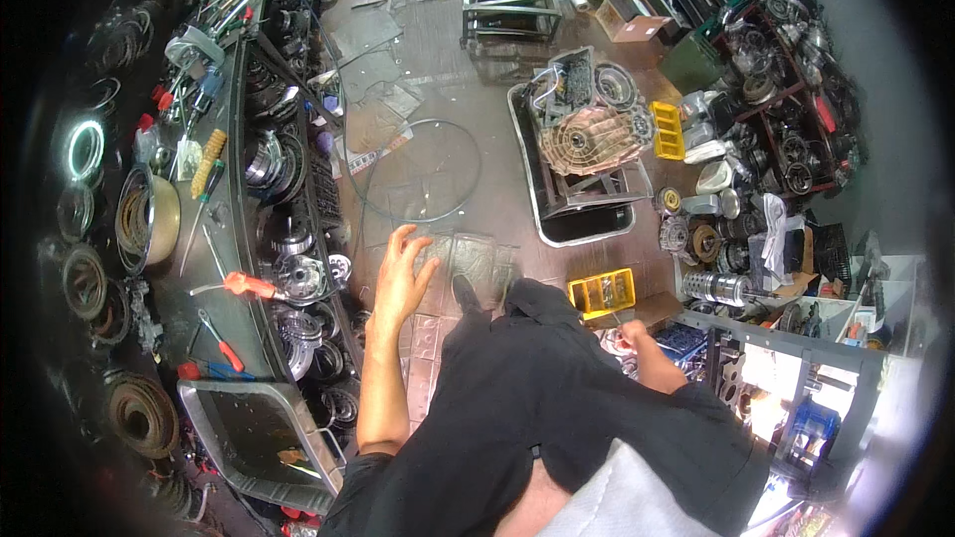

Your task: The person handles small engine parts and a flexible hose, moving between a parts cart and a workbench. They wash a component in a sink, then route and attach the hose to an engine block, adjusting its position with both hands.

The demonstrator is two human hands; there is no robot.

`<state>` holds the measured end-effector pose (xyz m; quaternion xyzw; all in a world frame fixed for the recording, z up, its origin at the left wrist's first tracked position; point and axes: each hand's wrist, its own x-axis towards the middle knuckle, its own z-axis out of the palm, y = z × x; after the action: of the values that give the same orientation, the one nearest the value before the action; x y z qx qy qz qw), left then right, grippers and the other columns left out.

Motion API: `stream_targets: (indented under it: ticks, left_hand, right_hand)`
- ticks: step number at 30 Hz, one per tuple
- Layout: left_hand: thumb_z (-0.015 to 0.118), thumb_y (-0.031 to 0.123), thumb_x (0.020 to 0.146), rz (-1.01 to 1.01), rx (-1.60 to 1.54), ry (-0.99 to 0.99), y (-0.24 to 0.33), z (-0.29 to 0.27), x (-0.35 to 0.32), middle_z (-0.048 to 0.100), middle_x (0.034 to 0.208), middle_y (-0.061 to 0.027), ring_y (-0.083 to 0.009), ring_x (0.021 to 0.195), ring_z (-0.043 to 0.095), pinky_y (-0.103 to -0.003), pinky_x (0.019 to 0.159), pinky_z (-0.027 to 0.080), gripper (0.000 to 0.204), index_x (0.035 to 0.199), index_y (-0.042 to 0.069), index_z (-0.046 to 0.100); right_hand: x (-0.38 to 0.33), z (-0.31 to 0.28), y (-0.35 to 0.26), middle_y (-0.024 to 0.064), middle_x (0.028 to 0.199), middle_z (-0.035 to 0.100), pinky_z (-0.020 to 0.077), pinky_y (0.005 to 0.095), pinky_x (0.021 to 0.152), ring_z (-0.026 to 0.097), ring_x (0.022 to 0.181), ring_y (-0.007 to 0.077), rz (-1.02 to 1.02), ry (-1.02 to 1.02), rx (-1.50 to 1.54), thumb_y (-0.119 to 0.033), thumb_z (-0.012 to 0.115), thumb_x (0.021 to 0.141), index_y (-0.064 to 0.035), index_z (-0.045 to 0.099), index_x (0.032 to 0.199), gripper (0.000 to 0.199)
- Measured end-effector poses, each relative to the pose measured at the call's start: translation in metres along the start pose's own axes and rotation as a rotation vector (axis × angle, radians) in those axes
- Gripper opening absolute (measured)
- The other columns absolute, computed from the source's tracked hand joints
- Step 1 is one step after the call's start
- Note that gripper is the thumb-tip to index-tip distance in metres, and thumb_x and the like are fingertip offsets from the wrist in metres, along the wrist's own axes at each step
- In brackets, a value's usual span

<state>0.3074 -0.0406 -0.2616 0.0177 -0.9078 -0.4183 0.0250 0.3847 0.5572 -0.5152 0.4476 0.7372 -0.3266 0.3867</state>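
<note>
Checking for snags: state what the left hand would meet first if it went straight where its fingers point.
Probably the dark cable loop on the floor; depth is unclear, so the left hand may pass above it.

From the person's head, close above the black-clothed torso (617, 378), a wide fisheye view looks steeply down and ahead over the brown floor (438, 65), with the bare left hand (402, 273) and bare right hand (630, 335) near its middle and the long dark table (239, 239) bending along its left side.

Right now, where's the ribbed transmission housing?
In the head view, the housing sits upper right of centre, over a black tray, left of a yellow bin.
</note>
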Motion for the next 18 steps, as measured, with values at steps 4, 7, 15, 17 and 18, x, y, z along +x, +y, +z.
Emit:
stream_targets:
  ticks: [4,7,15,17,18]
  left_hand:
    - [0.074,0.018,0.085,-0.070,0.027,-0.058,-0.010,0.011,0.035,0.048,0.139,-0.0168,-0.0397,0.120,0.056,-0.046,0.098,0.049,0.036,0.117,0.005,0.062]
    - [0.074,0.019,0.086,-0.093,0.059,-0.120,-0.015,0.029,0.079,0.047,0.140,-0.0164,-0.0403,0.121,0.056,-0.046,0.097,0.049,0.037,0.119,0.006,0.062]
    - [0.074,0.021,0.086,-0.004,0.139,-0.313,-0.011,0.069,0.248,0.053,0.133,-0.0143,-0.0344,0.113,0.061,-0.041,0.092,0.052,0.036,0.116,0.004,0.063]
    - [0.074,0.022,0.086,-0.001,0.073,-0.323,-0.014,0.084,0.288,0.058,0.124,-0.0138,-0.0321,0.107,0.064,-0.041,0.089,0.052,0.035,0.114,0.003,0.064]
    - [0.074,0.022,0.086,-0.013,0.050,-0.343,-0.016,0.093,0.308,0.058,0.123,-0.0138,-0.0316,0.105,0.065,-0.040,0.089,0.052,0.035,0.114,0.003,0.065]
  right_hand:
    - [0.020,0.027,-0.001,0.0172,0.073,0.068,0.0523,0.0447,0.049,0.067,0.056,0.0296,0.061,-0.053,0.178,-0.012,0.054,0.089,0.0003,0.070,0.077,0.023]
    - [0.055,0.042,-0.058,0.0157,0.073,0.064,0.0562,0.0410,0.051,0.064,0.055,0.0267,-0.079,-0.024,-0.113,-0.012,0.056,0.091,-0.0010,0.065,0.090,0.014]
    - [0.052,0.024,-0.284,0.0086,0.078,0.064,0.0587,0.0331,0.056,0.066,0.063,0.0189,-0.303,-0.262,0.534,-0.015,0.057,0.098,-0.0026,0.061,0.099,0.013]
    - [0.036,0.023,-0.323,0.0067,0.080,0.066,0.0581,0.0316,0.057,0.066,0.063,0.0163,-0.369,-0.304,0.551,-0.019,0.060,0.098,-0.0029,0.062,0.104,0.017]
    - [0.030,0.020,-0.341,0.0063,0.080,0.067,0.0578,0.0313,0.057,0.066,0.064,0.0153,-0.383,-0.340,0.562,-0.019,0.061,0.098,-0.0031,0.063,0.105,0.018]
